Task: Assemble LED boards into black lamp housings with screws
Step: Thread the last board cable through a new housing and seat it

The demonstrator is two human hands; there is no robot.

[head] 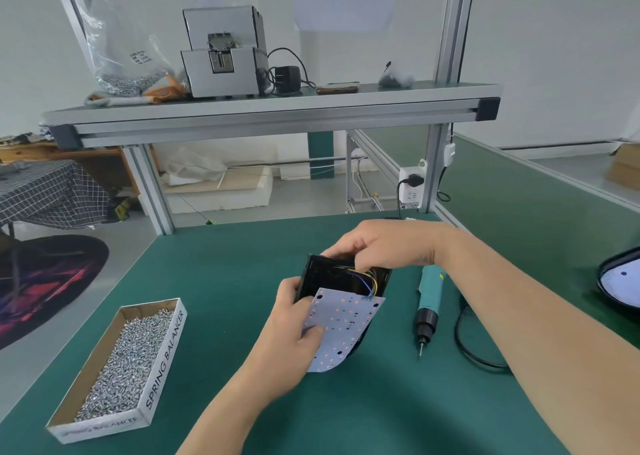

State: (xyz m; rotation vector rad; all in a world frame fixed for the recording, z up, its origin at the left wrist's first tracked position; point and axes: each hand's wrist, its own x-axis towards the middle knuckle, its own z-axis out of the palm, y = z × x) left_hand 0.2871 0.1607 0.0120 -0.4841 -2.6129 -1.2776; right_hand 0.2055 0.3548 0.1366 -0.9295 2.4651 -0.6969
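Observation:
A black lamp housing point(323, 279) is held tilted above the green table point(214, 281). In front of it hangs a white LED board point(346, 319), joined to the housing by blue and yellow wires point(367, 279). My left hand point(294, 333) grips the housing's left edge, with its thumb on the board's lower left. My right hand point(374, 243) reaches over the housing's top edge, fingers curled into it by the wires. A cardboard box of silver screws point(128, 354) lies at the left. A teal electric screwdriver point(427, 307) lies on the table to the right.
The screwdriver's black cable point(474, 347) loops on the table at the right. A white lamp part with a black rim point(620, 281) sits at the right edge. An aluminium frame shelf point(270, 115) above carries a screw feeder machine point(225, 52), a bag and a power adapter.

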